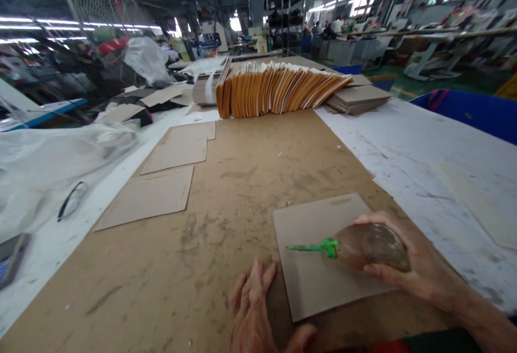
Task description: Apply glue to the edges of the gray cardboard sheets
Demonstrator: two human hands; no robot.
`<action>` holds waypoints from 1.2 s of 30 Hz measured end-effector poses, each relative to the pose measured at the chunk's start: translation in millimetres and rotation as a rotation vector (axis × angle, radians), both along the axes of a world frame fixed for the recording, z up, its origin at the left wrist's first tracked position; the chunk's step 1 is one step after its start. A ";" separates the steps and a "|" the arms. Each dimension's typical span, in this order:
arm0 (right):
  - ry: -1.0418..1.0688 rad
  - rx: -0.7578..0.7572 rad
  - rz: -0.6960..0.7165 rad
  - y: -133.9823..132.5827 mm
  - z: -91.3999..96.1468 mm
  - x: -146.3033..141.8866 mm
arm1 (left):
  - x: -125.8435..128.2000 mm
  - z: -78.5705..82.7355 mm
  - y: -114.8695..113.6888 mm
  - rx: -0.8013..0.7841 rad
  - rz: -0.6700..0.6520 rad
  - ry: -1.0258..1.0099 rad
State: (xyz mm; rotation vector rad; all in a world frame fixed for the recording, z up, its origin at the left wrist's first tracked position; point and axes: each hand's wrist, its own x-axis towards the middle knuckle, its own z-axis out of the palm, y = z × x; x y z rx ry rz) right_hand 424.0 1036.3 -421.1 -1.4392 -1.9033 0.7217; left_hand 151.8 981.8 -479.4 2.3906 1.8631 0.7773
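Note:
My right hand (420, 267) is wrapped round a brownish squeeze bottle (371, 246) with a green nozzle (309, 247). The bottle lies tilted on its side above a grey cardboard sheet (319, 283), nozzle pointing left. Whether the tip touches the sheet I cannot tell. Along the sheet's far edge runs a darker strip (341, 200). Just left of the sheet, my left hand (254, 310) rests on the brown board (194, 267), fingers spread and holding nothing.
Several grey cardboard sheets (151, 197) lie at the left of the board. At the back stands a long row of orange-edged pieces (278, 92), with stacked cardboard (359, 97) beside it. Glasses (71, 201), a phone (12, 259) and plastic sheeting (60, 164) lie left.

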 end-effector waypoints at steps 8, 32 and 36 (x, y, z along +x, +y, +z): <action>-0.119 0.109 0.127 13.7 -2.2 2.2 | 5.7 0.1 -2.1 0.024 0.009 -0.091; 0.117 0.137 0.047 26.2 -1.2 -1.5 | 2.7 3.9 -0.1 0.030 0.005 0.013; 0.325 0.104 -0.049 24.6 3.1 28.7 | -6.3 -11.6 6.5 0.092 -0.017 0.160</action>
